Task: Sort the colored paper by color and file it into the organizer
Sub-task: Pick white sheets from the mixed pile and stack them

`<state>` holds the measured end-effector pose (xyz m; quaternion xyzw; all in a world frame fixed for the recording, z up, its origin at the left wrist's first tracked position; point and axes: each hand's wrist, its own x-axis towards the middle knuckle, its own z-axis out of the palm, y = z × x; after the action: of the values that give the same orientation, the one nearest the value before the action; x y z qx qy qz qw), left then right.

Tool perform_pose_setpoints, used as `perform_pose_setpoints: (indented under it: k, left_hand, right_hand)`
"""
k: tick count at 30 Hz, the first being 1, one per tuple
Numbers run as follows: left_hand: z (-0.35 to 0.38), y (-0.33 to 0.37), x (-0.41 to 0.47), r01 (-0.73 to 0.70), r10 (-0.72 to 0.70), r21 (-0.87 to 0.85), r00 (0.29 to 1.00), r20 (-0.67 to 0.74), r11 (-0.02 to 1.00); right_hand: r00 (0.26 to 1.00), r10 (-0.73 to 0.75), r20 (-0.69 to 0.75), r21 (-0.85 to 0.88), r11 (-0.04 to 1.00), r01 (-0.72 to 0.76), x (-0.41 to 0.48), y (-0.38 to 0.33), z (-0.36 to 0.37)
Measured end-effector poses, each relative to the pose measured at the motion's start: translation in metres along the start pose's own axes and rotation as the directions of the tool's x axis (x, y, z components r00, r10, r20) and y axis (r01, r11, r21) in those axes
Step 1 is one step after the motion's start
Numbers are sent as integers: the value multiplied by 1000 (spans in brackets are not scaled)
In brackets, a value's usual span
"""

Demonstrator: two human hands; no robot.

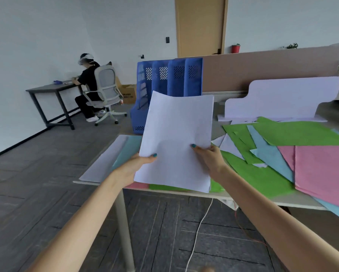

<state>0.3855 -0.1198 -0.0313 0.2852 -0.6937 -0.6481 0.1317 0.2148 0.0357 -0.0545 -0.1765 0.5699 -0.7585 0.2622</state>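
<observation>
At the upper left of the frame, well apart from everything else, a seated person [90,85] works at a dark desk. At the left end of the pale table [282,202], a white sheet [103,160] and a teal sheet [127,152] lie flat.

The left hand [139,163] pinches the left edge of a stack of white paper [176,138]. Its thumb presses on the front face and its other fingers are hidden behind. The stack is held up in the centre of the frame, with its long axis running from the hands up and away. Directly beyond its top edge, at upper centre, stands the blue file organizer [168,79], four upright slots open at the top. In the picture the paper's upper edge overlaps the slot fronts.

The right hand [207,156] pinches the stack's right edge the same way, thumb in front and fingers hidden. The organizer stands slightly toward the left hand's side, so the coming move is probably a lift forward and over the slot tops.

At right, green sheets [302,132], pale blue sheets [270,154] and pink sheets [325,169] lie overlapping on the table.
</observation>
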Motion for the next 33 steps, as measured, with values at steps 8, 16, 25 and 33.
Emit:
perform_pose_setpoints:
  k: [8, 16, 25, 33]
  left_hand:
    - [-95, -21, -10, -22, 24, 25, 997, -78, 999]
    - [-198, -52, -6, 6, 1, 30, 971, -238, 1000]
    - [-295, -73, 8, -2, 5, 8, 927, -374, 1000]
    - [-328, -94, -3, 40, -46, -24, 930, -364, 999]
  right_hand:
    - [999, 37, -15, -35, 999, -37, -23, 25, 99]
    - [999, 32, 28, -205, 978, -26, -33, 50, 171]
    - [934, -215, 285, -854, 385, 349, -36, 83, 207]
    - [857, -30, 514, -846, -181, 501, -37, 92, 221]
